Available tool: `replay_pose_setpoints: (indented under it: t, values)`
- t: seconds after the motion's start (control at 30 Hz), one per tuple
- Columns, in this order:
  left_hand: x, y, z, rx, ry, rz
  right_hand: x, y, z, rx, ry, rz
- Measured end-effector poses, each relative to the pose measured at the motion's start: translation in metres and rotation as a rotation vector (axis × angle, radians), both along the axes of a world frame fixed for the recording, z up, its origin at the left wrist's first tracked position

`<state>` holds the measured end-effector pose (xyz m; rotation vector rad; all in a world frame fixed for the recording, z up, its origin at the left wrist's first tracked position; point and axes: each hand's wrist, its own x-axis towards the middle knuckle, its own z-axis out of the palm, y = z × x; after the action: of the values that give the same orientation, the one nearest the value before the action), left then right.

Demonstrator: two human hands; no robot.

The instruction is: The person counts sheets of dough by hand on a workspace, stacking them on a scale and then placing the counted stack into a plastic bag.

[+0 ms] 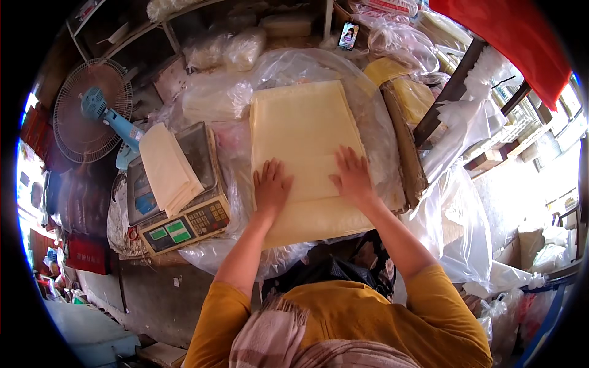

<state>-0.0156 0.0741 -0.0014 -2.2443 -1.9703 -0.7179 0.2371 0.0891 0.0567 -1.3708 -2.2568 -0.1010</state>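
Observation:
A stack of thin, cream-yellow sheets lies before me on clear plastic sheeting. Across its near half runs a fold or sheet edge. My left hand rests palm down on the left side of the sheets, fingers somewhat apart. On the right side, my right hand lies flat with its fingers spread. Neither hand grips anything. To the left, a folded bundle of similar pale sheets sits on the pan of a digital weighing scale, its displays lit green.
A blue electric fan stands behind the scale. Plastic-wrapped packs lie at the back left. A lit phone leans at the back. A worn cardboard edge and a dark post border the right side, near hanging plastic bags.

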Motion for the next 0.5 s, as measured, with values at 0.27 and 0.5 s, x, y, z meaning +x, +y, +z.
replay_pose_setpoints:
  t: [0.27,0.5]
  values:
    - [0.018,-0.001,0.054,-0.249,0.215,0.022,0.026,0.019,-0.041,-0.126,0.246,-0.036]
    - [0.020,-0.064,0.079,-0.846,-0.464,-0.082,-0.028,-0.035,-0.015,-0.824,1.030,0.050]
